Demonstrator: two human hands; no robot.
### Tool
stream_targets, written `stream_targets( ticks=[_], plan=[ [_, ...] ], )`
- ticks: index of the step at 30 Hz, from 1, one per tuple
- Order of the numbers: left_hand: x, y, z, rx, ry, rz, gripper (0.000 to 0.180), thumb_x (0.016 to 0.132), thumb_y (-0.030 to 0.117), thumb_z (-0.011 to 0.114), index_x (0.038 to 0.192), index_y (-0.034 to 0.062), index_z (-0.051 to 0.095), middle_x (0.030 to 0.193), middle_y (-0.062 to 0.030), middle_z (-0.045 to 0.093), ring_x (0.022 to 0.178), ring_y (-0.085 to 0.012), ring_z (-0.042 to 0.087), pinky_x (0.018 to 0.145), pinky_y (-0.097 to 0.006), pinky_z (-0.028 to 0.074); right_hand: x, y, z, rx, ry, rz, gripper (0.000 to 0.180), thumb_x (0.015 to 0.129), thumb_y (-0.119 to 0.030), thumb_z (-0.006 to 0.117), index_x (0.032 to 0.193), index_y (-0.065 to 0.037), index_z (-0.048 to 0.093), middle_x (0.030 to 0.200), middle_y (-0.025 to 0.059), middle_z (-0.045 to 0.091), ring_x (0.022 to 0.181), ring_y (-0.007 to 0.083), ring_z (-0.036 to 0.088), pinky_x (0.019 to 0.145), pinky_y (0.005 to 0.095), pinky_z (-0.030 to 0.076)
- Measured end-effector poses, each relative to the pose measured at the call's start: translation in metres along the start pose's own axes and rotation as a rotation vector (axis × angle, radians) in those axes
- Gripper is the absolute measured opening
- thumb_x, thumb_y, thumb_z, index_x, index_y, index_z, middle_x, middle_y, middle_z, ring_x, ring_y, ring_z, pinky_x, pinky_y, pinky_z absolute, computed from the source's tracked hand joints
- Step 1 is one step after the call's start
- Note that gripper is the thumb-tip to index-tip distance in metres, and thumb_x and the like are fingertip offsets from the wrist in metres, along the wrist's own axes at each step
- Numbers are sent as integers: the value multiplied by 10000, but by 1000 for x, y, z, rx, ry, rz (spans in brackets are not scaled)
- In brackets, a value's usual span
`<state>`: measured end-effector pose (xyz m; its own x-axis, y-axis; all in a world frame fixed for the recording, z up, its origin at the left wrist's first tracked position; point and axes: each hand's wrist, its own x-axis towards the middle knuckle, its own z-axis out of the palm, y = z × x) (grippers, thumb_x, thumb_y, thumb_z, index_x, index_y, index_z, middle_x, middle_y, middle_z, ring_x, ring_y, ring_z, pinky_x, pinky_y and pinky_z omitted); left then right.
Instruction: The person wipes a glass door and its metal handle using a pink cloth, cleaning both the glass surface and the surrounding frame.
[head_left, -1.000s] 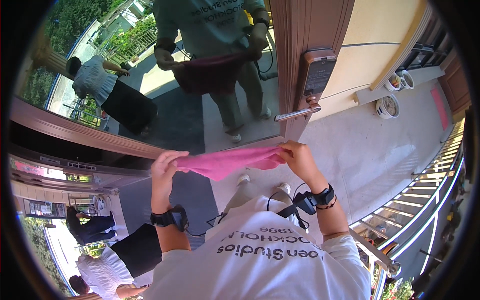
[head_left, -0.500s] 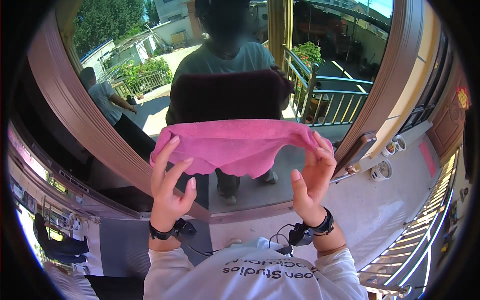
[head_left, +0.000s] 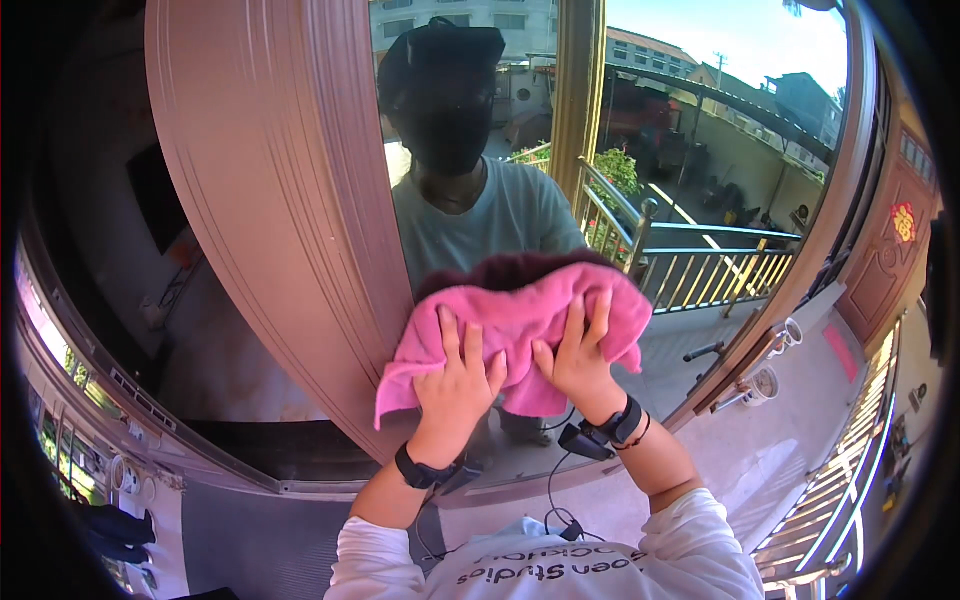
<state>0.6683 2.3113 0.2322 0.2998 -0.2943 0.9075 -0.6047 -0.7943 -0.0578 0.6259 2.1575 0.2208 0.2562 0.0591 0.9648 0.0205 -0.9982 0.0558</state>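
A pink cloth (head_left: 515,315), soft and crumpled, is held up in front of the glass door (head_left: 730,200), its top edge bulging and its left corner hanging loose. My left hand (head_left: 460,385) holds the cloth near its middle left, the fingers pointing up across it and the thumb apart. On the right part of the cloth, my right hand (head_left: 583,365) holds it in a similar way, thumb toward the left hand. The dark reflection of the cloth meets its upper edge, so it is at or very near the glass. Fingertip contact behind the folds is hidden.
A wide brown door frame (head_left: 270,220) stands left of the glass, beside a dark interior. The door handle (head_left: 705,352) is at the right. White buckets (head_left: 762,385) stand by the wall, and a metal railing (head_left: 840,480) runs along the right. Below left lies a grey mat (head_left: 300,540).
The cloth, stretched wide between both hands before, is now bunched, with the hands closer together and lying over it. My view has turned, so the door frame appears larger on the left.
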Motion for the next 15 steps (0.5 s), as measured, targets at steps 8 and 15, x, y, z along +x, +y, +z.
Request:
stream_targets(
  ticks=[8,15],
  plan=[
    [49,10,0,-238,215,-56,555,726,303,481,1153,-43,401,1222,-228,367,579,-218,566,451,-277,434,73,20,-22,-25,-67,-167,603,692,-348,593,1158,-9,411,1288,217,211,1161,386,278,934,437,277],
    [168,16,-43,-265,561,-139,553,722,183,464,1203,-50,323,1297,-183,275,895,-286,521,701,-348,413,237,5,-56,-69,156,-222,539,784,-241,501,1230,-15,298,1305,188,178,1096,378,347,858,367,356]
  ],
)
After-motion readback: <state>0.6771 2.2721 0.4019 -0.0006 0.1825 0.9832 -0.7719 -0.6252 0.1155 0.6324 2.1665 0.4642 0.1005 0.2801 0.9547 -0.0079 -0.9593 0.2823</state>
